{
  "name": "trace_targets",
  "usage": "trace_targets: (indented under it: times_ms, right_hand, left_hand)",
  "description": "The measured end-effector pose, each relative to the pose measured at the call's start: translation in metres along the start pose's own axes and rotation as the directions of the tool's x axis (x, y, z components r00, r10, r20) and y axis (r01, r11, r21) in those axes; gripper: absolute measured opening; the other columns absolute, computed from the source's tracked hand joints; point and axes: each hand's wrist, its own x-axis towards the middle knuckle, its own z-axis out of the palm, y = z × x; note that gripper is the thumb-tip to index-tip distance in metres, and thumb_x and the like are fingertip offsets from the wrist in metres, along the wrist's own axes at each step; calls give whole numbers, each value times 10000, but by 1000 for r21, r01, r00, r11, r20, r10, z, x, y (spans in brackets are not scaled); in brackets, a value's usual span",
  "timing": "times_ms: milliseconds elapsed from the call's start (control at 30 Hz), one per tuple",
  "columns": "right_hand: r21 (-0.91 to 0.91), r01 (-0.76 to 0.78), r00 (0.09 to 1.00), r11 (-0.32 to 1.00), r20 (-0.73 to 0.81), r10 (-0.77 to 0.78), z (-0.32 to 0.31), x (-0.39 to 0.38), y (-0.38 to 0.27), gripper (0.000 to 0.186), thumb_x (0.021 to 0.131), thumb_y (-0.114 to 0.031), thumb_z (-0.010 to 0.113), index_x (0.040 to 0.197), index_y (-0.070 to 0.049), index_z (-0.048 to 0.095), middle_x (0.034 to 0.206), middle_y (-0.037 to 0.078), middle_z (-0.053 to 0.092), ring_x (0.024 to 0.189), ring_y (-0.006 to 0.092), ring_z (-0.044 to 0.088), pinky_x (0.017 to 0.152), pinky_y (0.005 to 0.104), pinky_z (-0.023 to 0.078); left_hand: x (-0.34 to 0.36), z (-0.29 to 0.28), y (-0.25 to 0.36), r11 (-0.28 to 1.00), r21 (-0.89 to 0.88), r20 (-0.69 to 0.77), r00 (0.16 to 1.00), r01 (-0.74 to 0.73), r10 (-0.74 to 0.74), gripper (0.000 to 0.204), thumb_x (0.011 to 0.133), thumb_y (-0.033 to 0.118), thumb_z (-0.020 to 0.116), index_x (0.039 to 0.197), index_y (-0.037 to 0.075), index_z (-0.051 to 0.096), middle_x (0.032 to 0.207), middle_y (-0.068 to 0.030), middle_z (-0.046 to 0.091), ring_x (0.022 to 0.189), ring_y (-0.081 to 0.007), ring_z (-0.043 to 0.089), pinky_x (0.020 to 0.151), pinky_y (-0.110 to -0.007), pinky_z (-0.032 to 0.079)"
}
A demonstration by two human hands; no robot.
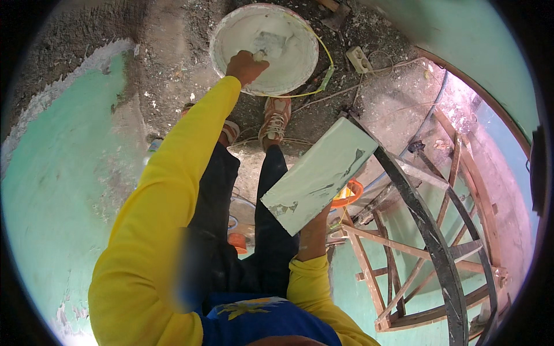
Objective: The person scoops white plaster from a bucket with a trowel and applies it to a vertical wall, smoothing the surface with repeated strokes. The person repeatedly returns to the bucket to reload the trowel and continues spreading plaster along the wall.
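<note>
My left hand [247, 67] is closed around the handle of a putty knife, its arm stretched forward over a wide round tub [314, 53]. The putty knife's blade [270, 42] lies in the pale, wet plaster [242, 40] inside the tub. Under a flat rectangular board [323, 170], pale green with dark smears and worn spots, my right hand [323, 218] grips from below. The board tilts across the space in front of my right leg, and it hides most of that hand's fingers.
A wooden trestle-like frame [404, 230] with a dark beam [433, 230] stands at the right. On the dirty floor lie a white socket box [359, 59], cords and a hammer-like tool [336, 17]. An orange container [348, 193] sits behind the board. A green wall [69, 173] is at the left.
</note>
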Motion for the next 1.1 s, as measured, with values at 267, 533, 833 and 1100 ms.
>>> trace_targets:
  times_ms: [267,533,833,1100]
  right_hand:
    - [-38,-4,1000,999,-19,3,26,48,-28,536,1048,-389,452,1445,-28,445,1395,129,563,1209,294,601,1020,440,516]
    - [224,-241,838,945,539,86,94,135,-2,486,1045,-361,450,1401,-37,512,1320,146,621,1149,282,637,992,414,534]
    - [112,-313,834,943,508,216,72,166,66,444,1039,-303,469,1371,-13,526,1285,132,635,1128,255,639,983,394,527]
    - [61,-297,849,953,473,234,71,178,93,437,1038,-293,472,1367,-10,526,1280,131,637,1123,252,639,979,392,525]
  left_hand:
    - [-54,-33,-37,957,3,-67,955,-290,290,496,772,350,726,1092,-23,660,973,-254,710,917,-428,693,810,-471,558]
    - [-132,-40,-85,847,-72,-266,828,-527,493,421,918,232,666,1255,5,556,1032,-257,677,919,-447,670,784,-460,540]
    - [-140,-18,-108,674,133,-357,599,-727,717,435,771,50,777,1143,4,555,1049,-191,588,962,-403,589,803,-450,504]
    - [-155,-1,-109,787,162,-527,622,-595,579,436,765,63,780,1145,32,569,1065,-185,564,952,-399,576,781,-457,496]
